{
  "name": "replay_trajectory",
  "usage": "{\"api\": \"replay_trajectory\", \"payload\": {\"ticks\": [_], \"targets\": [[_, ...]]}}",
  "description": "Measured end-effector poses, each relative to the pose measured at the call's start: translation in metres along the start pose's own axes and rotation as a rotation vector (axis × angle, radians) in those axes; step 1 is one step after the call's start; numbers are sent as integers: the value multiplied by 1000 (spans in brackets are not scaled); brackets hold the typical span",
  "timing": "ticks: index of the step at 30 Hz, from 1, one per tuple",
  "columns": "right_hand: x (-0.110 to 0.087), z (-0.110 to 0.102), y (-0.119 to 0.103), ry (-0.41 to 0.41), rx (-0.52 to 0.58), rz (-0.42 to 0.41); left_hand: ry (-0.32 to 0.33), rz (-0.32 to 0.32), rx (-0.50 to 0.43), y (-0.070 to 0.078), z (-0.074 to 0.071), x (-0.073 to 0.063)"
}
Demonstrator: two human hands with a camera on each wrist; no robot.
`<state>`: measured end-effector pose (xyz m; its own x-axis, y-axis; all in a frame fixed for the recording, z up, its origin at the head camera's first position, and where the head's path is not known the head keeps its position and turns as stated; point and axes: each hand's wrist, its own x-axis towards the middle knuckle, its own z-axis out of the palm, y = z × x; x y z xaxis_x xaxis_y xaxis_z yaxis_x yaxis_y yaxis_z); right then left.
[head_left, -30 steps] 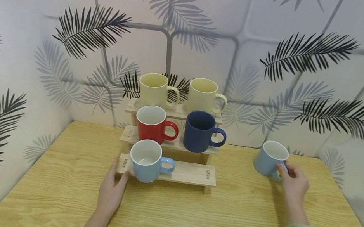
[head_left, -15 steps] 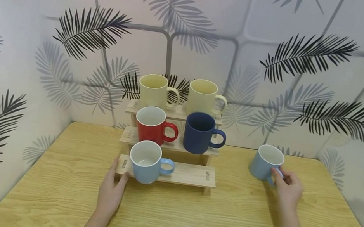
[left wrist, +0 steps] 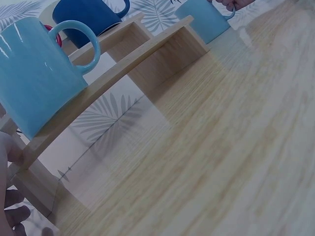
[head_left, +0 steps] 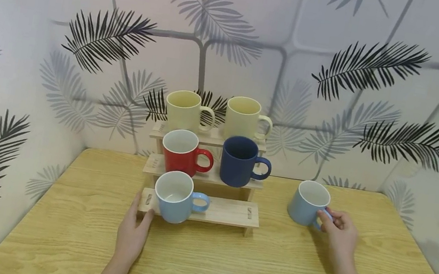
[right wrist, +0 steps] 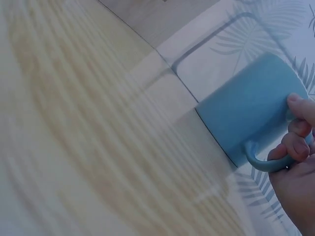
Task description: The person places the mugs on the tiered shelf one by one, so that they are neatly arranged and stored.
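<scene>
My right hand pinches the handle of a light blue mug right of a stepped wooden rack. The right wrist view shows the fingers curled through and around that mug's handle. Whether its base touches the table I cannot tell. At the rack's left end, my left hand grips the lowest shelf, thumb in front. A second light blue mug stands on that shelf's left half, handle to the right. Above it, the middle shelf bears a red mug and a dark blue mug.
Two cream mugs stand on the top shelf, all handles pointing right. The rack stands on a wood-grain table, close to a leaf-patterned wall. Bare shelf lies right of the lower mug.
My right hand has carried the light blue mug leftward and a little nearer to me, closer to the rack. The left hand and the mugs on the rack have stayed in place.
</scene>
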<state>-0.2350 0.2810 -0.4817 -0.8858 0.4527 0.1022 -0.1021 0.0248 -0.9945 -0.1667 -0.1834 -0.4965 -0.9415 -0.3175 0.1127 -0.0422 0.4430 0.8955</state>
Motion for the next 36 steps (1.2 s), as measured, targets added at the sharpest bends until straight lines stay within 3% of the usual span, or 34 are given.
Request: {"api": "replay_trajectory", "payload": {"ticks": [4, 8, 12, 19, 21, 23, 30, 36], "targets": [[-6, 3, -2, -78, 51, -14, 4, 5, 0, 0, -1, 0], [-9, 5, -4, -87, 84, -18, -1, 13, -4, 0, -2, -1], [-11, 5, -6, -106, 95, -81, 1, 23, -7, 1, -1, -3], [-14, 6, -12, -204, -23, -157, -1, 12, -2, -3, -1, 0], [-14, 7, -14, -241, -4, -163, -4, 8, -2, -3, -1, 1], [-16, 7, -16, -283, 75, -164, -6, 8, -1, -3, -1, 1], [-23, 14, -30, -467, 532, -228, -6, 10, -13, -3, -1, 1], [-28, 22, -43, -614, 707, -299, -15, 7, -23, -3, -1, 2]]}}
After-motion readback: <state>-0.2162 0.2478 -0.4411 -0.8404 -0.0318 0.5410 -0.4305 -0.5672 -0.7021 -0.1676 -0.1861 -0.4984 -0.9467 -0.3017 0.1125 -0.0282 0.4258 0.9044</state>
